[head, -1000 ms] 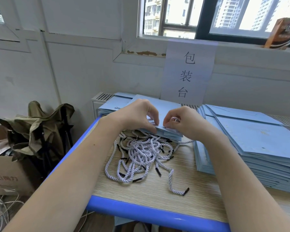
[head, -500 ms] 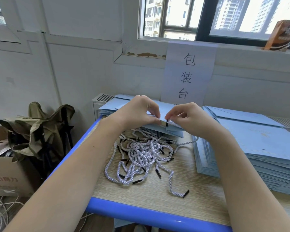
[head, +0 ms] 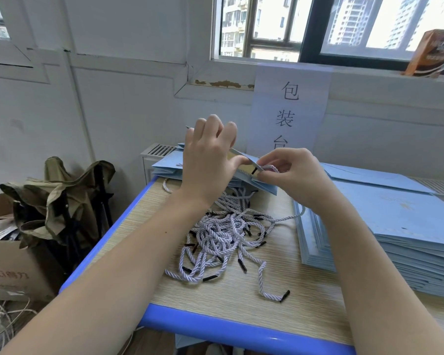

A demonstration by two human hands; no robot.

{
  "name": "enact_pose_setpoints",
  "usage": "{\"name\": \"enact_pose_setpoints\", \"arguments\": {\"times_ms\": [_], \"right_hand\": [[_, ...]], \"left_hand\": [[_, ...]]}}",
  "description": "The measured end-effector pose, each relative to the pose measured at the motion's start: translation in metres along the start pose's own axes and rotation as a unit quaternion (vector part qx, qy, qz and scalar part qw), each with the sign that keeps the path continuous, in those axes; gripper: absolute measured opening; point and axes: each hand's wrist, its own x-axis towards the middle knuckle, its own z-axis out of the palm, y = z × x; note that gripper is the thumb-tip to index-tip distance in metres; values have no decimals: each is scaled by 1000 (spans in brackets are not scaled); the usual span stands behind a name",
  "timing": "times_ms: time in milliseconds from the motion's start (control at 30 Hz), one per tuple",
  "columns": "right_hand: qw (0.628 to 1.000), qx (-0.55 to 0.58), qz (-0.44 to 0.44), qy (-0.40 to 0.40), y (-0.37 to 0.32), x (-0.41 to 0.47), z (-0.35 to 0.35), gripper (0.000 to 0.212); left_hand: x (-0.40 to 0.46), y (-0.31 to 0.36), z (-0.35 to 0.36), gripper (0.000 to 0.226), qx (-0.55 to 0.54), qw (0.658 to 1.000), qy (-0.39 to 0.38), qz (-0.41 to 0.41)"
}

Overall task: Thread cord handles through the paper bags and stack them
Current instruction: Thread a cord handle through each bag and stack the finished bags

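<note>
A flat light-blue paper bag point(head: 264, 184) is lifted above the table's far middle. My left hand point(head: 208, 160) grips its top edge, thumb in front and fingers behind. My right hand point(head: 290, 172) pinches a white twisted cord point(head: 271, 168) at that edge; the cord's black tip point(head: 253, 171) pokes through the bag. The cord trails down past my right wrist. A loose heap of cords point(head: 223, 237) with black tips lies on the table below. A small pile of blue bags point(head: 167, 166) sits behind my left hand.
A tall stack of flat blue bags point(head: 395, 226) fills the table's right side. The wooden table has a blue rim point(head: 241, 331). A paper sign point(head: 290, 108) hangs on the wall. Left of the table stand a folded olive chair point(head: 59, 201) and a cardboard box point(head: 8, 267).
Both hands have raised the bag's top edge higher. My left hand's fingers now stand up behind the edge, and the cord's black tip has come further through the bag.
</note>
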Motion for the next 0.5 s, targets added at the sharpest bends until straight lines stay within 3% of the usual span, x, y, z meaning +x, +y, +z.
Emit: {"name": "enact_pose_setpoints", "arguments": {"times_ms": [200, 500], "right_hand": [[998, 11, 40, 46, 1, 0, 9, 17], [991, 41, 60, 109, -5, 0, 18, 23]], "left_hand": [[-8, 5, 14, 20, -63, 996, -51, -34], [-5, 7, 14, 33, -148, 981, -124, -13]]}}
